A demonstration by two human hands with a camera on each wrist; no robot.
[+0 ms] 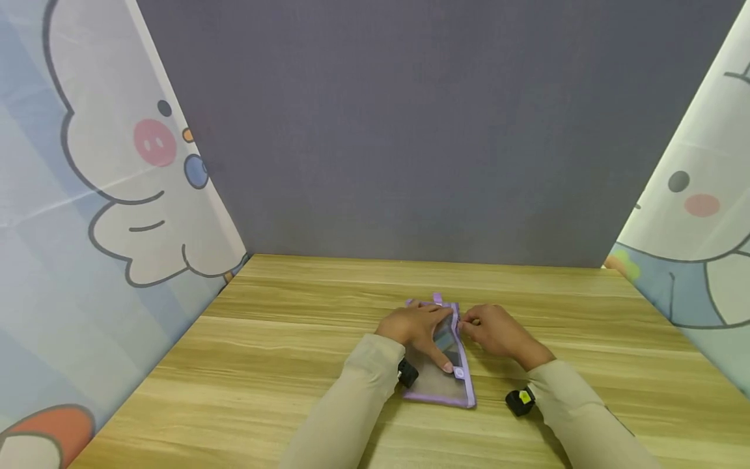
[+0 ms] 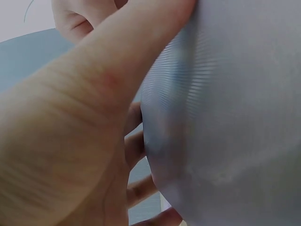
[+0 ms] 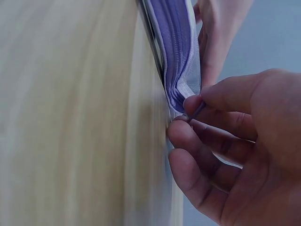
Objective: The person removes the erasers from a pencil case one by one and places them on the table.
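One purple-trimmed pouch (image 1: 436,389) flat on bench (image 1: 281,365), directly under left hand (image 1: 416,327), fingers spread across its upper half. Right hand (image 1: 493,330) sits just beside the zipped right edge, thumb and finger pinching the small purple zip pull (image 3: 197,111).

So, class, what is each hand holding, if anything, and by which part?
The right hand pinches the pouch by its small purple zip pull, at the zipped edge. The left hand grips nothing; it rests spread on the pouch.
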